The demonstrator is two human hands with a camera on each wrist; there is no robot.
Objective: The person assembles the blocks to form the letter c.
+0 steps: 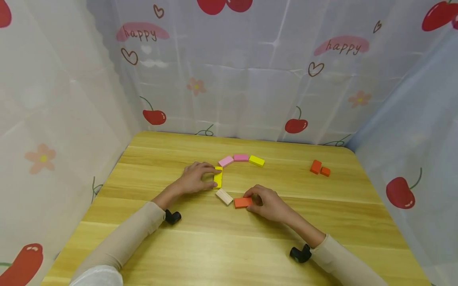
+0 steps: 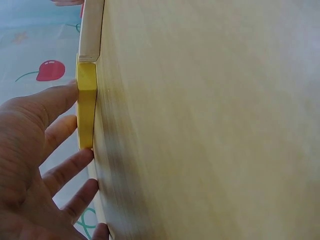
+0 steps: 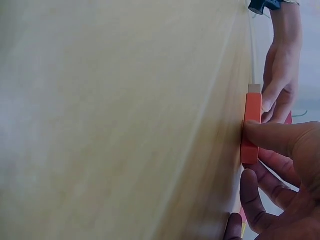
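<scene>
My left hand [image 1: 196, 177] pinches a yellow block [image 1: 218, 177] between thumb and forefinger, its other fingers spread. In the left wrist view this yellow block [image 2: 86, 107] lies end to end with a bare wood block [image 2: 91, 32]. My right hand [image 1: 268, 202] holds an orange block [image 1: 242, 203] by its right end, thumb on the near side. The wood block [image 1: 224, 196] lies slantwise between the two held blocks. A light pink block [image 1: 226, 161], a darker pink block [image 1: 241, 158] and another yellow block [image 1: 257, 160] continue the curve at the back.
Two orange-red pieces, a larger block [image 1: 316, 167] and a smaller block [image 1: 325, 171], lie apart at the right of the wooden table [image 1: 214, 250]. A printed curtain [image 1: 243, 99] encloses the back and sides. Black wrist mounts [image 1: 300, 253] sit by both sleeves.
</scene>
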